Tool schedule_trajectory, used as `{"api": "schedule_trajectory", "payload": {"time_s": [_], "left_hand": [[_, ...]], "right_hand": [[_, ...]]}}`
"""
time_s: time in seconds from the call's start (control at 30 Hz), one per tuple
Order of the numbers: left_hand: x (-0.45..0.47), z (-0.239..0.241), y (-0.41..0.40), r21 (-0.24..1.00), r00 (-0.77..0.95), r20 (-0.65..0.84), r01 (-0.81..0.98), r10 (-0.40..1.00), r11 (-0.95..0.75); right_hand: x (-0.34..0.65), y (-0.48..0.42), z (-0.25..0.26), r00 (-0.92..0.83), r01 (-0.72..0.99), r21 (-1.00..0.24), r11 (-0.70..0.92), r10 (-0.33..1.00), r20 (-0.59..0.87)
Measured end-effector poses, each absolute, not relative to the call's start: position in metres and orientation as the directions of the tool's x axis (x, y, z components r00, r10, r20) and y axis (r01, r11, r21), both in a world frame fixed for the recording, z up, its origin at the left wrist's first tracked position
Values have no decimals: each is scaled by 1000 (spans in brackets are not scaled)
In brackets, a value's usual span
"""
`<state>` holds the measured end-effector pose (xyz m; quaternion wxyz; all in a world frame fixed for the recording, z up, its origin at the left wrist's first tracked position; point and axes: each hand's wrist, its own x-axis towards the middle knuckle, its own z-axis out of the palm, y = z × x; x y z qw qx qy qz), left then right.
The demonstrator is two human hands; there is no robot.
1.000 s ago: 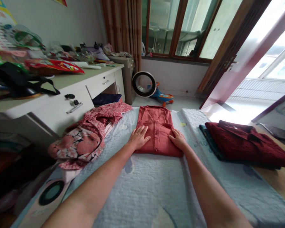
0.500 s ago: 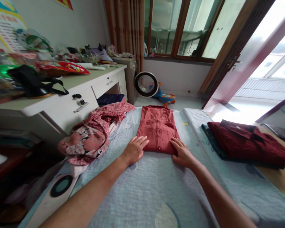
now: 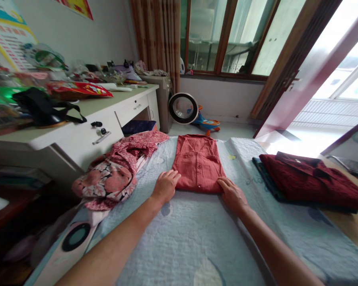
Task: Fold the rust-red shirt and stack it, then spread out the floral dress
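Note:
A folded rust-red shirt (image 3: 198,163) lies flat on the pale blue quilt (image 3: 193,238). My left hand (image 3: 164,186) rests at the shirt's near left corner, fingers together and curled at the fabric's edge. My right hand (image 3: 232,194) lies at the near right corner, fingers stretched toward the hem. Both hands touch the shirt's lower edge; whether the fingers pinch the cloth is hidden.
A heap of red floral clothes (image 3: 113,174) lies left of the shirt. A stack of folded dark red garments (image 3: 310,180) sits at the right. A cluttered white desk (image 3: 77,123) stands on the left; a round fan (image 3: 183,108) and toy stand by the window.
Both hands have slid back from the middle of the shirt to its near edge. The view has shifted slightly; the shirt lies where it was.

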<state>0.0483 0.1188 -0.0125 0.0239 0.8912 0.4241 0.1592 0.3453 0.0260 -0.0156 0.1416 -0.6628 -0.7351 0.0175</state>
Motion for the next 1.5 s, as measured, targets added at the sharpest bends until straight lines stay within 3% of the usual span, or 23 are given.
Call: {"api": "schedule_trajectory", "payload": {"time_s": [0.2,0.33,0.53,0.67,0.9,1.13,1.37,1.5], "left_hand": [[34,-19,137,402,572,335,632,749,-663],[31,-19,144,457,545,366,601,755,-656],[16,-22,164,321,652,370,579,662,-749],[12,-25,183,232,703,324,589,633,-774],[31,-26,219,178,745,295,573,599,-800],[41,-34,252,171,819,275,474,503,-864],[44,-35,261,401,826,247,390,507,-829],[52,-32,266,655,747,280,311,603,-689]], "right_hand": [[373,28,-26,-93,945,-271,181,947,308],[391,36,-35,-72,940,-289,180,935,347],[407,51,-43,-32,947,-292,135,943,331],[407,62,-39,-97,945,-272,180,951,295],[412,98,-34,-89,942,-287,176,952,293],[421,131,-39,-215,869,-372,328,925,313],[427,146,-40,-218,701,-600,385,917,333],[424,158,-31,-50,529,-814,239,967,251]]}}
